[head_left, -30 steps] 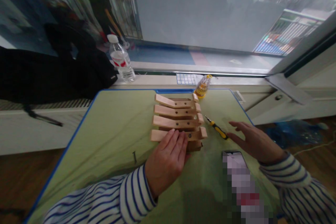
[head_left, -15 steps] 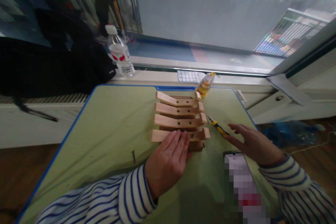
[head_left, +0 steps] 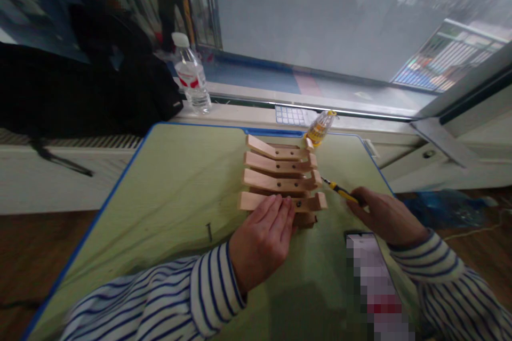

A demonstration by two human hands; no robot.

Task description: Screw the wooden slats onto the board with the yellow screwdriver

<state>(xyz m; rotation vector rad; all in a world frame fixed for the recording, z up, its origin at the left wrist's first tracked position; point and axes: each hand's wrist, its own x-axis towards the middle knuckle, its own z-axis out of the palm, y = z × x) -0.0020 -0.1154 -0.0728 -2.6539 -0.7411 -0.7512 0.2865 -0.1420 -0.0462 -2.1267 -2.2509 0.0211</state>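
Note:
A light wooden rack (head_left: 266, 178) with several angled slats, each with screw holes, lies on the green table (head_left: 180, 170). My left hand (head_left: 266, 234) is closed over its nearest slat, fingers on top and the thumb hidden. A dark screw head shows in that slat just right of my fingertips. On the right, my right hand (head_left: 386, 216) has its thumb and fingers closed on the handle end of a yellow and black screwdriver (head_left: 340, 190). The screwdriver's tip points left, close to the rack's right side. A single screw (head_left: 208, 231) lies left of my left hand.
A phone (head_left: 362, 245) lies below my right hand. A clear and yellow glue-like bottle (head_left: 320, 128) stands at the table's back edge. On the sill are a water bottle (head_left: 192, 77) and a black bag (head_left: 136, 85).
My right hand, open beside the screwdriver before, has closed on its handle. My left hand has stayed on the nearest slat. The whole view has shifted slightly.

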